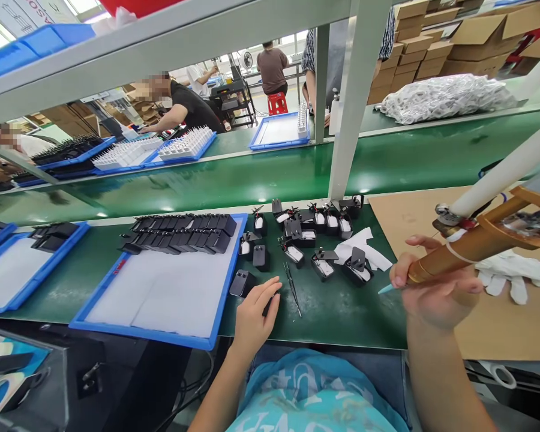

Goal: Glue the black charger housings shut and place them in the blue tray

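Observation:
My left hand [253,315] rests on the green table near its front edge, fingers curled over a small black part that is mostly hidden. Another black part [242,283] lies just left of it and thin tweezers [292,288] just right. My right hand [434,285] is raised and wrapped around the brown handle of a dispensing gun [468,243], whose pale tip points left over the table. Several small black housings with white inserts [312,237] lie scattered beyond both hands.
A blue tray [162,336] with two rows of black parts sits left of my left hand; another blue tray [9,300] lies further left. A cardboard sheet [405,216] with a white glove [513,273] is at right. A grey post [348,120] rises behind. People work across the belt.

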{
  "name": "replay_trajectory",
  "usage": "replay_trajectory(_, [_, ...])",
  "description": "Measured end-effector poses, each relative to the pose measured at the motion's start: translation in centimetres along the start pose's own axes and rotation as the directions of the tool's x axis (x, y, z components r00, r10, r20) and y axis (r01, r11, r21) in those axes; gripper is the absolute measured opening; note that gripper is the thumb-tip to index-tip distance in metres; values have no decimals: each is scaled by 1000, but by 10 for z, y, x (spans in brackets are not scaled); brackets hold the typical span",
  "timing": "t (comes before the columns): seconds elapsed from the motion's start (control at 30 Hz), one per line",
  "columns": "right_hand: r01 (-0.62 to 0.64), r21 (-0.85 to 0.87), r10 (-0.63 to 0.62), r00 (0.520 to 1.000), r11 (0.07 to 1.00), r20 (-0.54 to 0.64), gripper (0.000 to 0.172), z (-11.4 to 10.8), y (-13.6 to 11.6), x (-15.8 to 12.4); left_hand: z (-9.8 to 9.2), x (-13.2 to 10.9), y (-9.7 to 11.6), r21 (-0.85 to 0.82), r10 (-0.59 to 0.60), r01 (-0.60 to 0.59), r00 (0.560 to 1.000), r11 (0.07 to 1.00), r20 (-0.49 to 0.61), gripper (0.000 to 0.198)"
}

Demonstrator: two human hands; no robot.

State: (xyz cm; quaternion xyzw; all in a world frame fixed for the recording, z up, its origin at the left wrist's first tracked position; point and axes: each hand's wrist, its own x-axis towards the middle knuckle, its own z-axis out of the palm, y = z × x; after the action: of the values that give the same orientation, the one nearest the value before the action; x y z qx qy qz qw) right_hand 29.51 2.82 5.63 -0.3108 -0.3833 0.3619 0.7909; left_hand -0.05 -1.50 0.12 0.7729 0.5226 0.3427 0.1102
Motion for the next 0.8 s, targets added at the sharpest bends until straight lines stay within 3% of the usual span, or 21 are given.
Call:
replay_trajectory(0.17, [17,6,-17,1000,1000,25,53,0,2,3,-9,3,-3,100,21,-39,984,994,177,30])
replay_trajectory(0.37, [1,-23,-1,1000,1000,-10,58,0,3,4,-9,4,-6,195,32,-84,966,977,258,31])
replay_trajectory(0.47, [39,-30,-40,999,999,-33,59,-2,6,6,-9,3,-8,56,-19,4,963,998,267,29])
replay_trajectory(0.53, [56,-16,-57,995,998,-76,59,-3,7,7,-11,3,-7,-153,-142,178,965,972,220,29])
replay_trajectory(0.57, [63,-8,-63,994,998,-91,58,-4,8,8,-13,3,-7,-302,-229,283,952,910,201,29])
replay_trajectory(0.63, [85,-1,-85,991,996,-107,53,-5,9,9,-17,5,-4,-616,-385,440,894,653,231,32])
replay_trajectory(0.73, [99,-24,-101,984,995,-149,51,-5,9,10,-24,9,0,-857,-451,464,829,224,331,34])
replay_trajectory(0.8, [76,-46,-84,980,996,-179,55,-3,9,11,-30,10,0,-890,-468,442,814,111,345,34])
